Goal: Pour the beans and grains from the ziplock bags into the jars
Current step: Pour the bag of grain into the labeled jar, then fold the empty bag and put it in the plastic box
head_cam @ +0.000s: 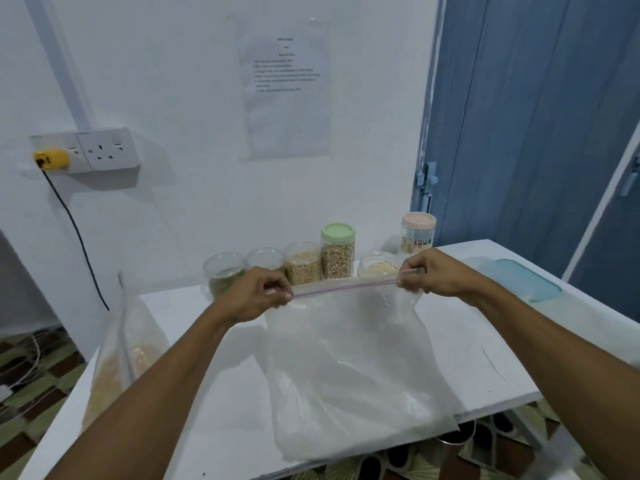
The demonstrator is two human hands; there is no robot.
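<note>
Clear plastic ziplock bag [349, 358] hangs taut between both hands over the white table [221, 393]. The left hand [258, 294] pinches one end of its red-lined zip strip [346, 285] and the right hand [429, 273] pinches the other. Just behind the strip stands a row of clear plastic jars [303, 266] holding beans and grains, one with a green lid [337, 232]. A second, grain-filled plastic bag [128, 351] stands at the left.
</note>
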